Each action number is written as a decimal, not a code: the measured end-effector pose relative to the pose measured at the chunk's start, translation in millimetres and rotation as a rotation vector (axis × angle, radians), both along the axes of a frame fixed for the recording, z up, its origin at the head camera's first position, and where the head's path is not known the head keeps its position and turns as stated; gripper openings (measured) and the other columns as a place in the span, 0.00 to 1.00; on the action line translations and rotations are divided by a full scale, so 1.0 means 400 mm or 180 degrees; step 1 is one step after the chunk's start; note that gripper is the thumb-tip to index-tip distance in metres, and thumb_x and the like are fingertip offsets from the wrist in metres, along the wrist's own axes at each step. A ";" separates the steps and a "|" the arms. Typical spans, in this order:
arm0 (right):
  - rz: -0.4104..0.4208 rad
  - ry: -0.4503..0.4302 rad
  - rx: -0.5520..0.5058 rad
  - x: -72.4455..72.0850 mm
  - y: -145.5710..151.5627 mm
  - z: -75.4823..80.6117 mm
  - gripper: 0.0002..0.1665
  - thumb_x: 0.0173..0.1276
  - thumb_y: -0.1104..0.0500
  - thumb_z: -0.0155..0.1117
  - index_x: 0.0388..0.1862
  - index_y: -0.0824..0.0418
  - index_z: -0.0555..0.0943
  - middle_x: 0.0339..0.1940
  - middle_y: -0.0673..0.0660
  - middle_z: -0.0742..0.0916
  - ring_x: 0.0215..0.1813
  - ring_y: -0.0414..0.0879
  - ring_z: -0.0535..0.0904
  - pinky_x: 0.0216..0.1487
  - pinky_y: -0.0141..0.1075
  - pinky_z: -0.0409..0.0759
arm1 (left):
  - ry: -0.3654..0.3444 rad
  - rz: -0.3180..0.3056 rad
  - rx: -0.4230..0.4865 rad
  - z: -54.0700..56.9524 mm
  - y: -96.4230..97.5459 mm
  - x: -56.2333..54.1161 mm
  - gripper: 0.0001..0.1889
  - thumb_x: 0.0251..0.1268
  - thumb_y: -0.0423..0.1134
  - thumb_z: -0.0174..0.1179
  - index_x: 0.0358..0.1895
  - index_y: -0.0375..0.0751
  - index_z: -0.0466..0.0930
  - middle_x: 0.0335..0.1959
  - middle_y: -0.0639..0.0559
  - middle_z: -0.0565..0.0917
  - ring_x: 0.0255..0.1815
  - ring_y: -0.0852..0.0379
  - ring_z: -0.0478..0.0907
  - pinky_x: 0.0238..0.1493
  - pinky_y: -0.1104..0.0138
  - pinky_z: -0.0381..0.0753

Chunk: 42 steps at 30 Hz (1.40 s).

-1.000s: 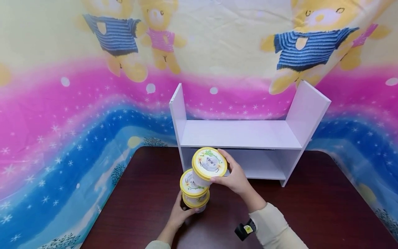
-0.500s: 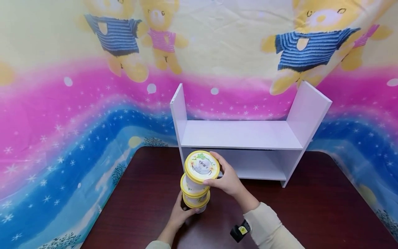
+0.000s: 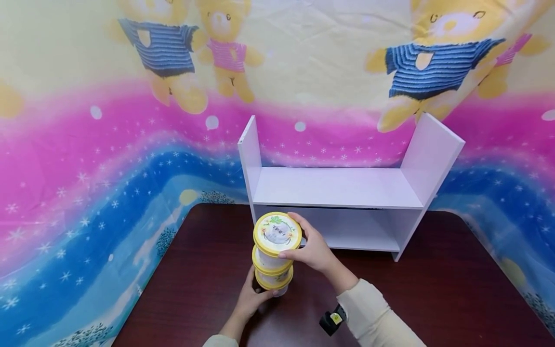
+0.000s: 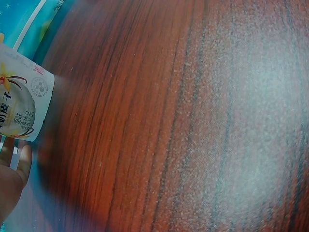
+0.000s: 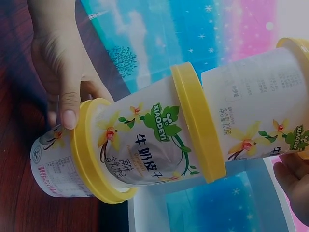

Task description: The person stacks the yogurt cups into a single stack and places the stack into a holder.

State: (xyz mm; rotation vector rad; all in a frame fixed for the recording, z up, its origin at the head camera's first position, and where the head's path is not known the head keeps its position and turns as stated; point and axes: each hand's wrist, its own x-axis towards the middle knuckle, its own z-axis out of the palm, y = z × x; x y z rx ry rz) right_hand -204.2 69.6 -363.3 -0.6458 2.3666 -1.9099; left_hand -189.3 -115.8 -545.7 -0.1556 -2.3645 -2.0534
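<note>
White shelf point(image 3: 338, 187): stands on the dark table point(image 3: 195, 270).
Stacked tubs point(image 3: 272, 258): three, yellow-lidded, before the shelf's left end.
Left hand point(image 3: 251, 295): curled round the bottom tub point(image 5: 55, 166), nearer the wearer than the shelf.
Right hand point(image 3: 318, 251): grips the top tub point(image 3: 277, 233), before the shelf.

Head view, looking forward-down, shares the tubs point(image 5: 159, 140) with right-wrist close-up; left-wrist faces near tabletop point(image 4: 169, 121)

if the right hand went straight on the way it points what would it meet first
The top yellow-lidded tub, which the right hand holds. Past that, perhaps the white shelf's left side panel, though depth is hard to judge.
</note>
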 end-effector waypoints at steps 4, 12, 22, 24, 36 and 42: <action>0.0026 -0.0029 0.0073 0.017 -0.009 0.028 0.53 0.40 0.63 0.72 0.64 0.67 0.54 0.58 0.62 0.68 0.57 0.51 0.62 0.55 0.48 0.58 | 0.0305 0.0026 -0.0107 -0.017 -0.003 -0.001 0.49 0.38 0.42 0.69 0.66 0.44 0.47 0.55 0.37 0.66 0.50 0.48 0.65 0.43 0.57 0.69; 0.0028 -0.0063 0.0097 0.020 -0.018 0.032 0.53 0.41 0.63 0.72 0.65 0.66 0.54 0.60 0.61 0.67 0.59 0.51 0.61 0.56 0.49 0.56 | 0.0434 -0.0035 -0.0042 -0.028 -0.004 -0.003 0.48 0.41 0.40 0.67 0.66 0.46 0.46 0.54 0.37 0.66 0.48 0.51 0.66 0.40 0.59 0.70; 0.0050 -0.0028 0.0173 0.022 -0.026 0.035 0.53 0.42 0.64 0.71 0.65 0.64 0.53 0.61 0.60 0.65 0.60 0.51 0.60 0.56 0.48 0.56 | 0.0186 -0.0017 0.0113 -0.025 0.003 -0.007 0.49 0.38 0.37 0.69 0.65 0.45 0.48 0.53 0.41 0.68 0.49 0.51 0.67 0.44 0.61 0.68; 0.0059 -0.0037 0.0175 0.022 -0.026 0.036 0.53 0.42 0.64 0.71 0.66 0.63 0.52 0.62 0.60 0.65 0.60 0.51 0.59 0.57 0.49 0.56 | 0.0309 -0.0005 0.0089 -0.030 0.002 -0.008 0.48 0.38 0.37 0.69 0.65 0.44 0.48 0.53 0.41 0.68 0.48 0.51 0.68 0.43 0.62 0.69; 0.0140 -0.0038 0.0137 0.023 -0.023 0.036 0.54 0.43 0.63 0.71 0.66 0.63 0.50 0.63 0.61 0.63 0.62 0.52 0.56 0.57 0.50 0.54 | 0.0402 -0.0150 0.0231 -0.069 -0.008 -0.026 0.49 0.37 0.39 0.70 0.66 0.52 0.48 0.55 0.46 0.67 0.49 0.53 0.68 0.44 0.64 0.68; 0.0139 -0.0006 0.0119 0.024 -0.020 0.039 0.54 0.43 0.64 0.70 0.66 0.62 0.51 0.63 0.61 0.63 0.62 0.53 0.57 0.57 0.51 0.53 | 0.0476 -0.0144 0.0192 -0.027 -0.002 -0.009 0.47 0.39 0.35 0.68 0.65 0.44 0.48 0.54 0.43 0.65 0.47 0.52 0.68 0.43 0.63 0.67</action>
